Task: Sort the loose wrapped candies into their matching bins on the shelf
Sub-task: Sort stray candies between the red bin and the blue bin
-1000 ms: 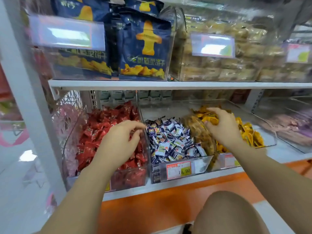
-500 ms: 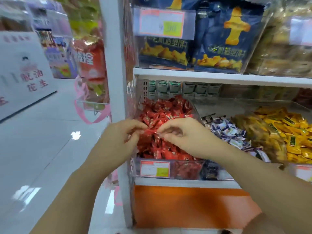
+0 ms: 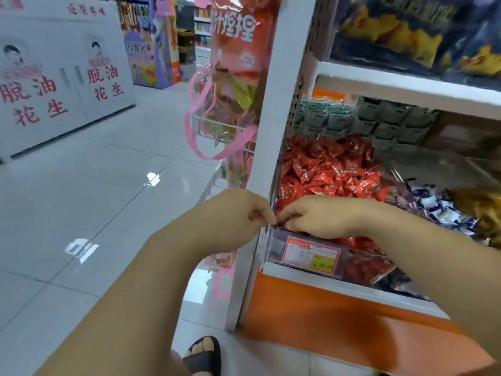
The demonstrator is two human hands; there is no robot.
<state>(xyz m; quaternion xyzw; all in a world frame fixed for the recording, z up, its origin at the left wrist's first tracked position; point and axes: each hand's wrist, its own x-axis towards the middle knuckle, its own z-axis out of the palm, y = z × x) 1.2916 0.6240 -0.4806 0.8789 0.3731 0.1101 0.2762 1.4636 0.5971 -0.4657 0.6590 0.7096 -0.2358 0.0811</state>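
A clear bin of red wrapped candies (image 3: 333, 172) sits at the left end of the lower shelf. Beside it on the right are a bin of blue-and-white candies (image 3: 444, 210) and one of yellow candies (image 3: 479, 204). My left hand (image 3: 235, 213) and my right hand (image 3: 317, 215) meet fingertip to fingertip at the red bin's front left corner. Both pinch a small red candy (image 3: 276, 223), which the fingers mostly hide.
The white shelf upright (image 3: 273, 104) stands right behind my left hand. A pink wire basket with hanging snack bags (image 3: 233, 77) juts out left of it. A price tag (image 3: 311, 253) fronts the red bin. Below are the orange base panel (image 3: 325, 321), my sandalled foot (image 3: 203, 354) and the tiled aisle floor (image 3: 95, 185).
My right hand left the yellow bin and joined my left hand at the red bin. Both then sank to its front left corner. The view swung left toward the aisle.
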